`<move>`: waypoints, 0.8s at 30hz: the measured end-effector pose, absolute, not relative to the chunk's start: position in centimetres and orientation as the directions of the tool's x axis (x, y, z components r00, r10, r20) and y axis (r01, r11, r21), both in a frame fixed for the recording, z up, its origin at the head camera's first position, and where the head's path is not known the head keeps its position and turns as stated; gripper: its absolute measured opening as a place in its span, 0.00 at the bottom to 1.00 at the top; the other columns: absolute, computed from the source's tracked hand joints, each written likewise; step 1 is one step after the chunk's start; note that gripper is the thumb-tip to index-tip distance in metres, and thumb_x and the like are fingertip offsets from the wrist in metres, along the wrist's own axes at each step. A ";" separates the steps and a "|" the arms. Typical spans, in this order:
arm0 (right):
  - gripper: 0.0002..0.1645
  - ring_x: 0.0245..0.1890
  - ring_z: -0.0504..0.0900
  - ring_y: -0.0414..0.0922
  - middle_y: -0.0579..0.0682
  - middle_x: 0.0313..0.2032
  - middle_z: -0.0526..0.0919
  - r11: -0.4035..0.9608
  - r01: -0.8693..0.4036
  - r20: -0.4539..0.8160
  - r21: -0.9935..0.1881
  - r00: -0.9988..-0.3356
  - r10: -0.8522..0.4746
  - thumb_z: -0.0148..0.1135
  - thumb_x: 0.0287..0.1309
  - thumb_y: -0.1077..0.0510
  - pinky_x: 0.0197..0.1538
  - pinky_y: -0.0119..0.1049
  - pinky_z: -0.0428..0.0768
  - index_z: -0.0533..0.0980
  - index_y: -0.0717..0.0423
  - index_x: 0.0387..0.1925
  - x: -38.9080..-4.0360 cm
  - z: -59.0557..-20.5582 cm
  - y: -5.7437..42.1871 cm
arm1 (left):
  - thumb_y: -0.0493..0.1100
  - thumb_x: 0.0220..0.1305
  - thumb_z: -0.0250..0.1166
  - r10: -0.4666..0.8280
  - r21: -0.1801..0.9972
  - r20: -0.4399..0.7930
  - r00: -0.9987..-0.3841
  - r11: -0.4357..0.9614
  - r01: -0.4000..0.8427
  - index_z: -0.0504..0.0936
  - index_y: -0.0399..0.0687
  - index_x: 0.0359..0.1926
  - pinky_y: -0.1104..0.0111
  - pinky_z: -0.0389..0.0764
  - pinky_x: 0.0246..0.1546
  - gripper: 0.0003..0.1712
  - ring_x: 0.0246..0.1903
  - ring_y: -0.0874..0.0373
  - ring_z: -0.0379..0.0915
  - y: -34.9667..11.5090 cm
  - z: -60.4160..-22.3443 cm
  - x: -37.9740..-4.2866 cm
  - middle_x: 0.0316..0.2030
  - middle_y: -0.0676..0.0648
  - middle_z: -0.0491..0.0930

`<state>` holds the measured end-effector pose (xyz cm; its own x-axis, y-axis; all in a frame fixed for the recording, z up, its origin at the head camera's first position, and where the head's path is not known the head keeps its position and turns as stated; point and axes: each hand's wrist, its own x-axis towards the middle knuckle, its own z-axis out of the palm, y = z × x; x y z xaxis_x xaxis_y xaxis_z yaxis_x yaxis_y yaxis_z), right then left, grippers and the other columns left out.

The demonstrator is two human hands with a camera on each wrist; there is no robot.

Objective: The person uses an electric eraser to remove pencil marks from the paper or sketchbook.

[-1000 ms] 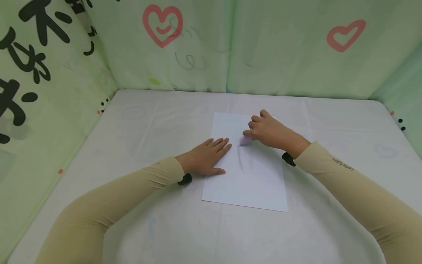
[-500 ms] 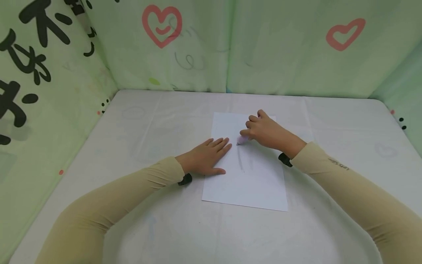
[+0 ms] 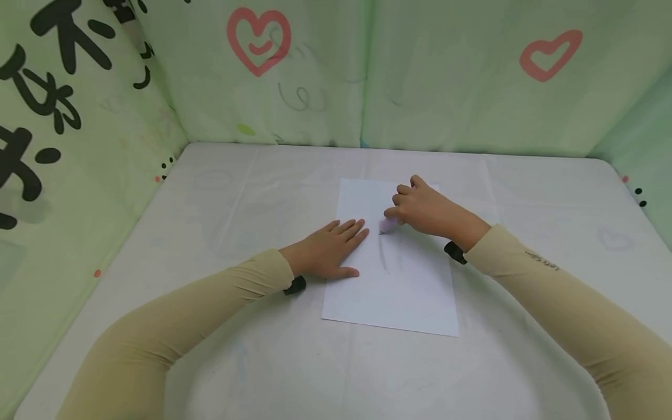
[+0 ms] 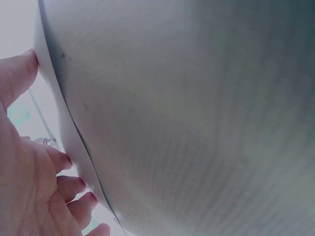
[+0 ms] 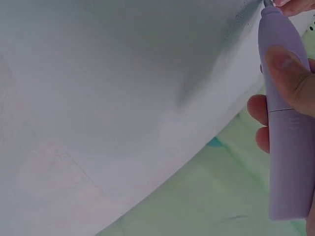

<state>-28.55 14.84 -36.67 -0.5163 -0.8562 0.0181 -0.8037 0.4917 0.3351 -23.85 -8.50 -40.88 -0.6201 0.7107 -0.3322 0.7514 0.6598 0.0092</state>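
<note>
A white sheet of paper [image 3: 391, 303] lies on the table, with a faint grey line [image 3: 382, 256] near its middle. My left hand [image 3: 325, 251] rests flat on the sheet's left side, fingers spread and thumb apart. In my right hand [image 3: 427, 209] is a lavender electric eraser [image 5: 290, 172], gripped with the thumb along its body and fingers wrapped behind. Its narrow tip meets the paper at the top of the grey line, just right of the left fingertips. Small dark crumbs [image 5: 241, 17] show beside the tip in the right wrist view.
The white-covered table [image 3: 252, 361] spreads around the sheet. Behind it hangs a pale green curtain [image 3: 446, 87] with red hearts; another green wall [image 3: 68, 245] with black characters stands on the left. Dark wrist cameras sit under both wrists.
My right hand with the electric eraser has shifted slightly left, then a little back to the right, its tip staying near the line's top. The left hand and paper have stayed put.
</note>
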 end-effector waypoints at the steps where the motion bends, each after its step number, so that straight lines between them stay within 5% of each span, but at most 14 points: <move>1: 0.17 0.34 0.75 0.49 0.51 0.31 0.84 0.492 -0.803 0.020 0.336 -0.516 -0.856 0.74 0.41 0.57 0.41 0.46 0.69 0.82 0.45 0.38 -28.6 -36.6 14.8 | 0.70 0.65 0.44 0.709 0.010 -0.333 -0.622 0.662 0.749 0.39 0.46 0.74 0.56 0.45 0.73 0.50 0.74 0.51 0.35 -8.5 -40.8 -23.8 0.75 0.45 0.37; 24: 0.16 0.32 0.74 0.48 0.51 0.28 0.83 0.484 -0.812 0.031 0.325 -0.502 -0.864 0.74 0.39 0.57 0.39 0.44 0.67 0.82 0.46 0.35 -28.5 -36.6 15.0 | 0.69 0.65 0.44 0.719 0.011 -0.320 -0.617 0.654 0.757 0.40 0.46 0.74 0.55 0.46 0.73 0.49 0.74 0.51 0.37 -8.5 -40.9 -23.9 0.75 0.44 0.38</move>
<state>-28.54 14.96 -36.56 -0.5025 -0.8640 0.0313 -0.8125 0.4843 0.3247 -23.86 -8.50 -40.94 -0.6170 0.7192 -0.3195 0.7566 0.6538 0.0107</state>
